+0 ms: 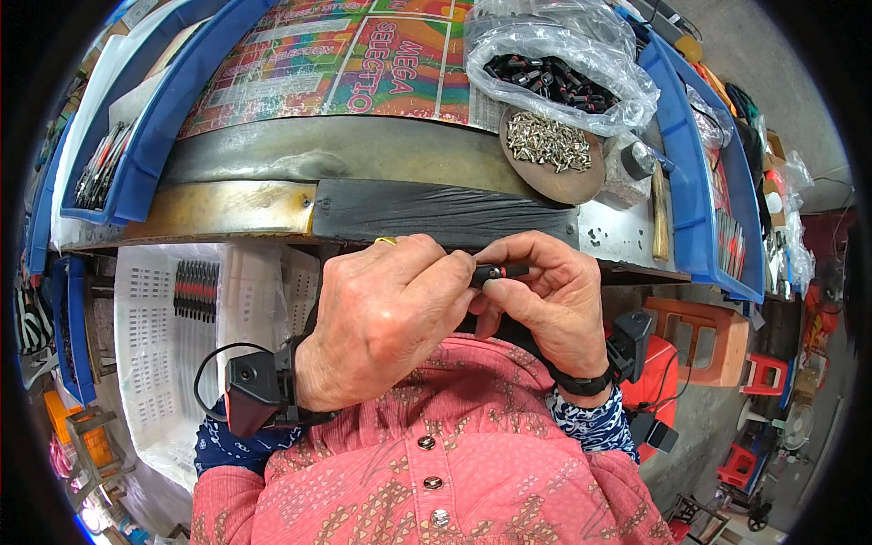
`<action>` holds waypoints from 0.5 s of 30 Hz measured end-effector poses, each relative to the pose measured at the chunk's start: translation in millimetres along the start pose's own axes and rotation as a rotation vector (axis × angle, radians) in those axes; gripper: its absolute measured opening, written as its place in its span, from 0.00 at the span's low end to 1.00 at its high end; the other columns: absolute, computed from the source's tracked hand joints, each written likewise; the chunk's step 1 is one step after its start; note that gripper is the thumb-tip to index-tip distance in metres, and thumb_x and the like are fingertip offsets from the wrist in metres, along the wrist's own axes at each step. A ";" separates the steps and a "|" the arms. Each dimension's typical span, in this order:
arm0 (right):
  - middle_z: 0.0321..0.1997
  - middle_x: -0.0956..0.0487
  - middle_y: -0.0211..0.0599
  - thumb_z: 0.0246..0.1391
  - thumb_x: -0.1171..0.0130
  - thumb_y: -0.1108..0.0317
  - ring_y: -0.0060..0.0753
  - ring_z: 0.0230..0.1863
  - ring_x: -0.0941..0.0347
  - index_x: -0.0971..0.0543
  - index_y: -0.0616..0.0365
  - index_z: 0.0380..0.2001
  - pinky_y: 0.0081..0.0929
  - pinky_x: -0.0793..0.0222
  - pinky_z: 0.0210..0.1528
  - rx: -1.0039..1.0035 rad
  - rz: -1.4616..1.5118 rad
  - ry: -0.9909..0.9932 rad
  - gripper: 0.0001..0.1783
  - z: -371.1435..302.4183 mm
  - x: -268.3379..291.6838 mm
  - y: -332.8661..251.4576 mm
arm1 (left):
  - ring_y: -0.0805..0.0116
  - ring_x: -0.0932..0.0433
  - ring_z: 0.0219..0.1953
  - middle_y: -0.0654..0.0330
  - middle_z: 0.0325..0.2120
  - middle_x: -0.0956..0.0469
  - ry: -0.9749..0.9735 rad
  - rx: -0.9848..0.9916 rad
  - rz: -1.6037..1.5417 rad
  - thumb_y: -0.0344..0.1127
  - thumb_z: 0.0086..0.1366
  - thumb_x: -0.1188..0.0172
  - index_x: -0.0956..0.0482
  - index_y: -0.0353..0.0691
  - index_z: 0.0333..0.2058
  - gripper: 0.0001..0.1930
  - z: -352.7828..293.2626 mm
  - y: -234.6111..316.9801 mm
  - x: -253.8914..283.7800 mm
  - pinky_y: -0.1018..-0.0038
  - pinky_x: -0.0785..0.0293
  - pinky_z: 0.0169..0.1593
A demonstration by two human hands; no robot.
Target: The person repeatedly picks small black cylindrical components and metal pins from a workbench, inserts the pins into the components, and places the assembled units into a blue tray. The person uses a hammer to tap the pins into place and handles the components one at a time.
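Close to my body, just off the table's front edge, my two hands meet over a small black cylindrical part with a red band. My right hand pinches it between thumb and fingers, its dark end pointing right. Curled round the other end, my left hand hides most of that side with its fingers. Beyond my right hand, a round brown dish carries many small silver metal pieces. Behind the dish, a clear plastic bag lies open, full of black parts with red bits.
Blue bins holding rows of flat black-and-red items stand at left and right. A white perforated crate sits below the table at left. A clear block with a black top and a wooden-handled tool are at right.
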State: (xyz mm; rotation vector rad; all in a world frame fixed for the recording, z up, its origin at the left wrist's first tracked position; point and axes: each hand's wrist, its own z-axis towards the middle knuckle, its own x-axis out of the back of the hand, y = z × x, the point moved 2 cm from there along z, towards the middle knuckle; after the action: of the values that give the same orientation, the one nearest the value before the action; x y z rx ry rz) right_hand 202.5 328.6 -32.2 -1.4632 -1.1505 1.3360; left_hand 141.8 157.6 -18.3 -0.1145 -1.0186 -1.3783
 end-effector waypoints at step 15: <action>0.28 0.21 0.31 0.58 0.40 0.76 0.14 0.25 0.26 0.23 0.64 0.33 0.12 0.30 0.23 0.057 -0.072 0.186 0.02 0.2 -7.6 4.5 | 0.61 0.23 0.22 0.58 0.23 0.23 0.018 -0.020 0.004 0.23 0.45 0.32 0.20 0.36 0.32 0.13 -2.2 0.1 -7.0 0.68 0.28 0.25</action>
State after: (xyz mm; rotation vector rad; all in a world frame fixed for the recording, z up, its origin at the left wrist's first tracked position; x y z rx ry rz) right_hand 202.6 320.2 -34.7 -1.4582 -1.0267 1.1488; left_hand 144.0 161.5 -24.0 -0.1185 -0.9891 -1.3835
